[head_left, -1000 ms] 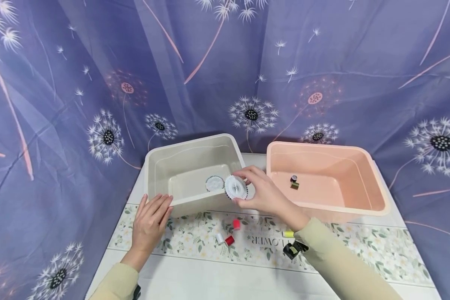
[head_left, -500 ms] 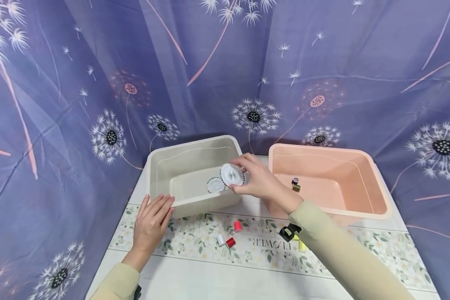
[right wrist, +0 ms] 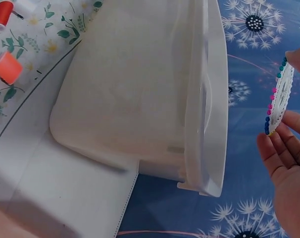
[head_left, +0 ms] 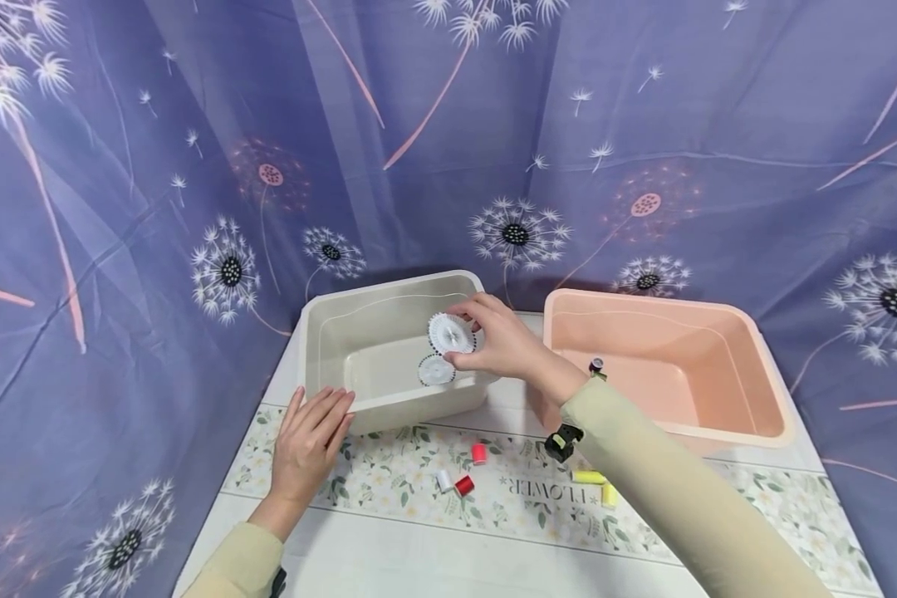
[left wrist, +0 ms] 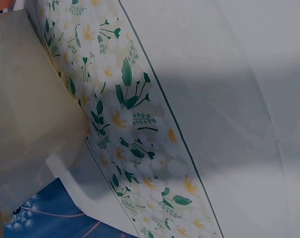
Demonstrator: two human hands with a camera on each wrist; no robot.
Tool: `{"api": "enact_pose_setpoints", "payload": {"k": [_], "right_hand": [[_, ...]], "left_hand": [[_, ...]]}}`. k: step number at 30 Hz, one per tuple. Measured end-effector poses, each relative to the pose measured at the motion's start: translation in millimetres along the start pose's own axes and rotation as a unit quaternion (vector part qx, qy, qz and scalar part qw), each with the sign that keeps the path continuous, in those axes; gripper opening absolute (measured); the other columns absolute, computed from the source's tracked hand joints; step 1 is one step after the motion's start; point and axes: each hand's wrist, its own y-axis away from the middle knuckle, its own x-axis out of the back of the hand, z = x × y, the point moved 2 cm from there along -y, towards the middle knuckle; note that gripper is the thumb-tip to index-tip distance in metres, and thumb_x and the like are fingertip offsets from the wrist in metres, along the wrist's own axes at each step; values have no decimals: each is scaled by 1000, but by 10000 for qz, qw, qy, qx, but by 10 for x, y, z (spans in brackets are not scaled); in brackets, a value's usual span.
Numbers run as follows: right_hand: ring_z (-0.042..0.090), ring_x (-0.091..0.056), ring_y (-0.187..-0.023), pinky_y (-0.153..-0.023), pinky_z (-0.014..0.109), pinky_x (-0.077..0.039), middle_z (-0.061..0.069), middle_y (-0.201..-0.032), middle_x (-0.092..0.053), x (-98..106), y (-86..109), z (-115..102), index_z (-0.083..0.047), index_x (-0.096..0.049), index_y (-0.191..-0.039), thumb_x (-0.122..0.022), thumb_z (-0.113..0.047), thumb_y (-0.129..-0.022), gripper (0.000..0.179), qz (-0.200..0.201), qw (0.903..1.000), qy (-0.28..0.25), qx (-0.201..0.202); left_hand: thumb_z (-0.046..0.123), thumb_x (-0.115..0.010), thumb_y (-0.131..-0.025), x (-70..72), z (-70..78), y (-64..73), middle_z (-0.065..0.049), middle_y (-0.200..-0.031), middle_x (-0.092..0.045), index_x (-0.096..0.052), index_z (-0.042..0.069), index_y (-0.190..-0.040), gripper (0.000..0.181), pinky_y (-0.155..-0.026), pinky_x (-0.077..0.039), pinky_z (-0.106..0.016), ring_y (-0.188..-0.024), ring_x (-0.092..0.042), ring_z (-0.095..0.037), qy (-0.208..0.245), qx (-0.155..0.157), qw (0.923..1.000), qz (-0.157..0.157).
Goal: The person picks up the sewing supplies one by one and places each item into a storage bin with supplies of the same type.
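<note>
My right hand (head_left: 499,339) pinches a white pin wheel (head_left: 451,334) by its edge, over the right part of the grey bin (head_left: 389,409). In the right wrist view coloured pin heads line the rim of the held pin wheel (right wrist: 277,101), with thumb and fingers at opposite edges. A second pin wheel (head_left: 436,370) lies inside the grey bin, just below the held one in the head view. My left hand (head_left: 308,448) rests with straight fingers on the front left rim of that bin. The left wrist view shows mostly tablecloth and the bin's outer wall (left wrist: 31,84).
Right of the grey bin stands a pink bin (head_left: 773,378) with a dark spool (head_left: 595,365) in it, partly behind my right forearm. In front lie a pink thread spool (head_left: 479,453), a red spool (head_left: 464,485), a white spool (head_left: 444,481) and yellow spools (head_left: 587,477).
My right hand has moved left and away from me with the pin wheel, from the grey bin's front right corner to over its inside. My left hand has stayed on the rim.
</note>
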Motion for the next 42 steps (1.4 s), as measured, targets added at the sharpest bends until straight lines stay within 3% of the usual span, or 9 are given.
{"api": "enact_pose_setpoints", "payload": {"k": [8, 17, 22, 29, 36, 42], "right_hand": [[26, -63, -113, -101, 44, -53, 12, -128, -66, -75, -212, -21, -6, -68, -139, -87, -35, -80, 68, -298, 9995, 115, -60], [24, -62, -107, -96, 39, -55, 10, -124, -66, -184, -449, -19, -6, -69, -137, -87, -37, -83, 64, -608, 9975, 333, -140], [27, -62, -116, -103, 41, -53, 12, -126, -67, -264, -588, -31, -4, -67, -138, -85, -37, -84, 65, -876, 9951, 411, -221], [30, -56, -136, -114, 46, -48, 11, -143, -63, -413, -756, -68, -7, -64, -144, -83, -42, -86, 71, -1265, 9896, 517, -441], [31, -58, -132, -113, 43, -49, 13, -142, -63, -572, -863, -105, -6, -65, -142, -83, -40, -85, 69, -1433, 9879, 483, -339], [34, -53, -142, -118, 45, -46, 15, -151, -59, -683, -950, -142, -6, -65, -143, -81, -42, -86, 69, -1686, 9827, 693, -331]], "left_hand": [[34, -60, -110, 0, -2, -5, -13, -120, -78, -78, 9, -129, 36, -109, -46, -70, -115, -73, -40, 6, 2, 10000, 4], [34, -59, -110, -1, -2, -14, -14, -120, -79, -78, 8, -128, 37, -108, -46, -70, -115, -73, -40, -23, 16, 10000, 0], [35, -58, -110, -2, -2, -11, -14, -119, -79, -78, 8, -128, 37, -111, -45, -68, -114, -73, -40, -47, 23, 10000, -7], [34, -60, -110, -10, -14, 3, -14, -119, -79, -78, 8, -127, 36, -112, -45, -68, -113, -73, -40, -70, 29, 10000, -6], [36, -57, -111, -15, -14, -3, -13, -119, -79, -79, 9, -127, 38, -115, -44, -66, -113, -74, -40, -102, 16, 9999, -4], [36, -57, -111, -14, -20, -2, -13, -119, -79, -79, 8, -125, 39, -110, -47, -69, -112, -74, -40, -111, 15, 9999, 10]]}}
